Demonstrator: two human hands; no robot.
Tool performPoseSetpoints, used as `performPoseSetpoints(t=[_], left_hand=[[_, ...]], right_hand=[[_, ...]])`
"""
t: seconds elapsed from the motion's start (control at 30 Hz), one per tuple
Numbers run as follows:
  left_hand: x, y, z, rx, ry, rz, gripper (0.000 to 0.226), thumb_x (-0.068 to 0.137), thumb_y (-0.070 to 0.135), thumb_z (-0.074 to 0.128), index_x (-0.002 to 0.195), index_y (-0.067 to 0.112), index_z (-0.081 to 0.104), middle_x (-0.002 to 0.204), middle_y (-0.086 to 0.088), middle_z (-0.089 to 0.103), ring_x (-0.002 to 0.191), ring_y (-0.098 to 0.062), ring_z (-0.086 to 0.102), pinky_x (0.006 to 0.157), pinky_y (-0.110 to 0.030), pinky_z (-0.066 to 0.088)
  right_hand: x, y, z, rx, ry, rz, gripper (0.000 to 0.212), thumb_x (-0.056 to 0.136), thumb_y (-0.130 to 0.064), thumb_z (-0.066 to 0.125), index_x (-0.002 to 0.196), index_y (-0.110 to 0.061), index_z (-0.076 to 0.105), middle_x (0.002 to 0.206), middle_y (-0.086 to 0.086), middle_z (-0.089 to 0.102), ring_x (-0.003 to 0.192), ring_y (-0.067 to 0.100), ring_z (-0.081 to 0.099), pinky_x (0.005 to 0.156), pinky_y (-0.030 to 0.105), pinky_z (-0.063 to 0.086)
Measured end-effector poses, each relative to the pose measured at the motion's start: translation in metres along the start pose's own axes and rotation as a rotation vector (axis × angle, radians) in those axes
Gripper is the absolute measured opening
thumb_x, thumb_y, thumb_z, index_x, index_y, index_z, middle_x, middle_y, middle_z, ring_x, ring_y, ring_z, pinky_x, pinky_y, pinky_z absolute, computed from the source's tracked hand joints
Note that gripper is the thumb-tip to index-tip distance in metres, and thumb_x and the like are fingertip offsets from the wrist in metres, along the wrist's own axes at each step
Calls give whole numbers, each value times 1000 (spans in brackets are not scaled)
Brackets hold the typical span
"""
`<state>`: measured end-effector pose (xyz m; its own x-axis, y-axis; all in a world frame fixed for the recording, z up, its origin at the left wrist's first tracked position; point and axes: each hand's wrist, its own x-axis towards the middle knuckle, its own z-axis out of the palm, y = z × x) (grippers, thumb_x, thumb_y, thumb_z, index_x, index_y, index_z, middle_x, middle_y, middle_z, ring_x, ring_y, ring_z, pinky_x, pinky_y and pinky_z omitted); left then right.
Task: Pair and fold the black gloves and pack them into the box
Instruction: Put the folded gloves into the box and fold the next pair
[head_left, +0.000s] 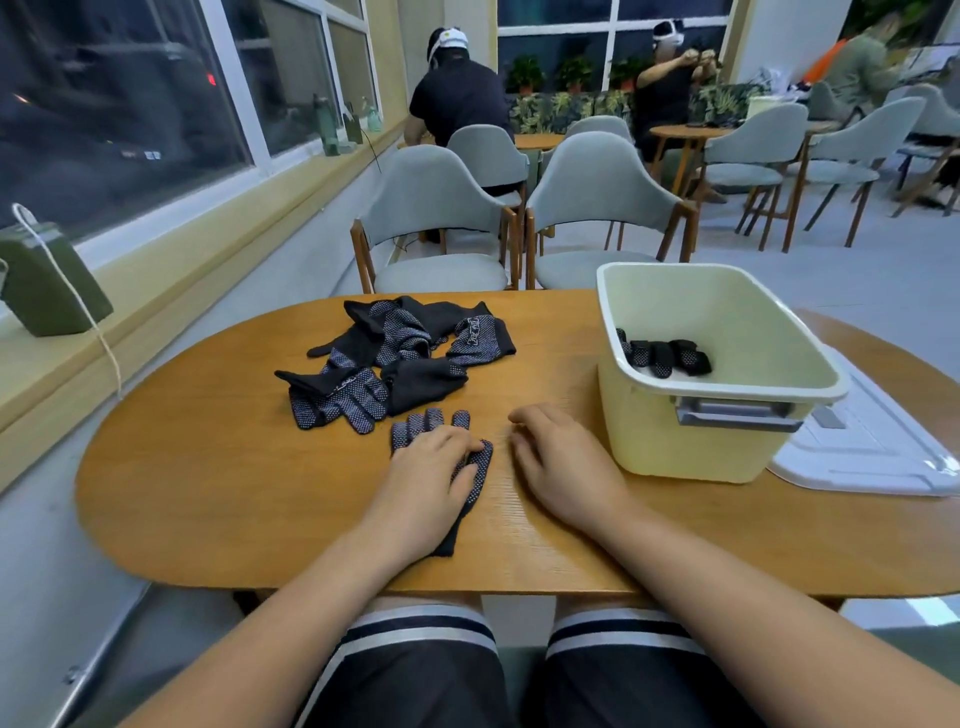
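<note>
A: Starting at the left, what is loose?

B: A tangled heap of black knit gloves with pale grip dots (395, 353) lies toward the far side of the oval wooden table (208, 493), just beyond the hands. None of it looks paired.

A: And the one being worked?

B: A single black dotted glove (480, 462) lies flat near the front edge, fingers pointing away and cuff toward the person. The left hand (431, 467) lies on top of it with fingers stretched flat, pressing rather than gripping. I can't tell whether a second glove sits underneath.

A: The right hand?

B: The right hand (556, 457) rests on bare wood just beside the glove, fingers loosely curled, holding nothing.

A: So how should this step go?

B: I'd judge it to be pairing and flattening. Pin the palm with the left hand and send the right to the heap for a mate. Line up cuffs and fingertips, then smooth the knit before folding so it won't spring open.

A: Then the box?

B: The cream plastic box with a grey handle (675, 452) stands on the right, with a white plastic lid (872, 452) at its right side. One folded black bundle (665, 356) lies inside, near the left wall. I'd place the next one beside it, not on top.
</note>
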<state>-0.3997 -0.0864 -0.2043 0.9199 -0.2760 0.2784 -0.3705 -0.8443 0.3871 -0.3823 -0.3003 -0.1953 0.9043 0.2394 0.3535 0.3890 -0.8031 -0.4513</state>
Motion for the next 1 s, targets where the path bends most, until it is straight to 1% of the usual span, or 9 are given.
performPoseSetpoints(t=[0.13,0.27,0.4,0.5,0.57,0.67,0.8,0.9,1.0], left_hand=[[13,23,16,-28,8,9,32,109,33,53,140,31,60,142,17,53,135,-7,45,112,-35,36],[21,31,26,-68,6,0,35,107,32,56,141,28,60,143,15,54,134,-9,48,117,-38,39],[23,37,31,-114,9,7,36,103,28,59,139,25,62,142,12,59,133,-11,52,115,-41,43],[23,40,31,-138,19,17,33,102,26,60,136,26,64,138,12,60,130,-10,54,114,-38,43],[24,38,29,-209,41,11,28,102,24,63,129,26,68,130,12,64,125,-8,57,112,-34,44],[30,34,18,-321,89,-52,20,101,22,67,119,28,74,120,15,70,116,-1,59,107,-26,44],[50,24,-16,-279,203,-80,16,100,20,71,114,24,77,114,13,73,107,-1,63,99,-21,48],[72,6,-41,-220,219,-116,19,99,18,71,117,23,76,115,10,74,107,-6,66,99,-23,51],[94,-15,-59,-104,176,-151,27,99,16,70,124,25,73,122,8,72,114,-11,66,103,-31,53]], right_hand=[[1,2,1,16,-1,14,27,109,-32,49,131,-23,62,128,-1,67,118,23,64,95,45,56],[2,3,1,34,3,31,22,108,-28,48,125,-23,62,123,-1,67,113,23,64,92,47,55],[3,6,2,60,12,47,18,107,-21,47,117,-22,62,117,0,68,107,23,64,88,48,55],[3,8,3,73,5,43,19,106,-18,45,115,-21,61,115,1,67,105,23,64,87,47,54],[4,9,3,90,-5,35,20,105,-15,45,115,-21,61,113,1,67,105,23,63,88,46,54],[4,10,2,115,-5,19,23,104,-12,47,117,-22,62,115,0,67,108,22,63,91,42,52],[5,10,1,102,-2,9,22,104,-10,48,117,-21,62,116,3,67,110,24,63,95,42,51],[5,10,1,100,-7,15,22,104,-10,49,119,-20,62,119,4,67,113,24,62,98,40,50],[6,10,1,95,-10,26,22,104,-11,48,119,-20,63,120,4,67,114,24,62,99,41,51]])
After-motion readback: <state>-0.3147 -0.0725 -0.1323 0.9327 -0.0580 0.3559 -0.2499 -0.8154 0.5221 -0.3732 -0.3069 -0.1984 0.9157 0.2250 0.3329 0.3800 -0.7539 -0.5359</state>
